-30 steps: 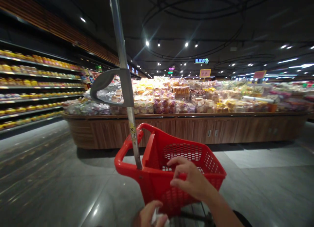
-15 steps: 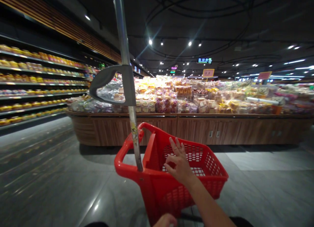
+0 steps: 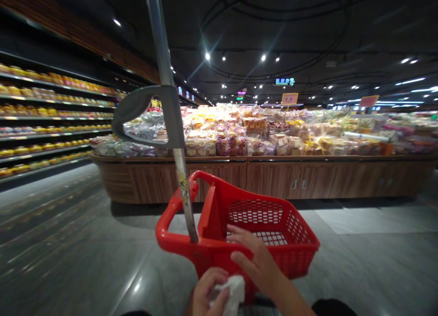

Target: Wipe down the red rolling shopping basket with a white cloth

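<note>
A red plastic shopping basket (image 3: 287, 229) on wheels stands right in front of me, with a tall metal pole and grey handle (image 3: 164, 111) rising from its near left corner. My left hand (image 3: 207, 294) is at the bottom edge, fingers curled round a crumpled white tissue (image 3: 232, 292). My right hand (image 3: 255, 259) hovers over the basket's near rim, fingers bent and slightly apart, its thumb close to the tissue. The basket looks empty inside.
A long wooden display island (image 3: 273, 177) piled with packaged bread stretches across ahead. Shelves of yellow goods (image 3: 51, 124) line the left wall. Grey glossy floor (image 3: 68, 252) runs between them. Price signs (image 3: 289, 98) stand above the display.
My right hand came back from reaching into the basket toward the near rim. My left hand rose into view again with the white tissue. The basket's pole tilted slightly left.
</note>
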The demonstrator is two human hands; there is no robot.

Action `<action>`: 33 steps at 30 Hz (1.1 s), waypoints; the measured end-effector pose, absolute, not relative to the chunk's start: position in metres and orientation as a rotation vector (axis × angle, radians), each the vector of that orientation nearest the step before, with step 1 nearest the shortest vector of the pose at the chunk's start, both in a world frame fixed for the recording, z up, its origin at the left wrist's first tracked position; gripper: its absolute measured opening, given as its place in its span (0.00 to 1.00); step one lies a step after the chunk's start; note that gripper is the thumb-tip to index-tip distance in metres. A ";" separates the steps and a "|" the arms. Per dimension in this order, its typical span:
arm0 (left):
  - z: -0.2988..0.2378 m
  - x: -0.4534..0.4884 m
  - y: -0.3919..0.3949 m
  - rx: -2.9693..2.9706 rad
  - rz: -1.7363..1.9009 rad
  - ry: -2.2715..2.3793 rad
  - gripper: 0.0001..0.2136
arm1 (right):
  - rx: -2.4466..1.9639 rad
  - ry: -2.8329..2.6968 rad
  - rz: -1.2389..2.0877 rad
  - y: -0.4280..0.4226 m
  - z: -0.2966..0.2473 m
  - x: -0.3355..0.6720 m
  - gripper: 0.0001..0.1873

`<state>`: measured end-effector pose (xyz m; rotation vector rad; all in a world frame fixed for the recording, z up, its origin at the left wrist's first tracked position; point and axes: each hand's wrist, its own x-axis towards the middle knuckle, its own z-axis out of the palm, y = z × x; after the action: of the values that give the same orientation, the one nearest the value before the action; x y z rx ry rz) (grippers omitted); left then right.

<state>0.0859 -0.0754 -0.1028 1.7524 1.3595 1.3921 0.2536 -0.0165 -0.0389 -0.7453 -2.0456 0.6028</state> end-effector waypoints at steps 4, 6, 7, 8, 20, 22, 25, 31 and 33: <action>-0.087 0.081 -0.075 1.565 1.506 1.277 0.14 | -0.834 -1.930 1.023 -0.049 -0.065 0.257 0.34; -0.079 0.084 -0.081 1.493 1.480 1.256 0.15 | -0.906 -1.856 1.128 -0.057 -0.072 0.259 0.19; -0.075 0.086 -0.084 1.459 1.440 1.233 0.15 | -0.931 -1.801 1.166 -0.059 -0.074 0.261 0.11; -0.072 0.089 -0.087 1.413 1.389 1.208 0.15 | -0.940 -1.735 1.215 -0.060 -0.076 0.263 0.06; -0.065 0.079 -0.096 1.526 1.302 1.466 0.18 | -0.840 -0.977 1.494 -0.059 -0.069 0.273 0.19; -0.056 0.065 -0.098 1.742 1.471 1.613 0.12 | -0.986 -1.034 1.142 -0.053 -0.060 0.278 0.15; -0.042 0.045 -0.096 2.023 1.751 1.835 0.09 | -0.969 -1.302 0.513 -0.045 -0.056 0.275 0.06; -0.030 0.018 -0.060 2.458 1.647 2.196 0.20 | -0.916 -2.049 0.196 -0.033 -0.085 0.236 0.15; -0.029 0.013 -0.048 2.592 1.361 2.294 0.20 | -0.940 -2.120 0.216 -0.028 -0.093 0.233 0.15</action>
<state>0.0128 -0.0484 -0.0294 2.5925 2.2940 1.3612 0.2335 -0.0282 -0.0933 -0.9401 -2.1202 0.2162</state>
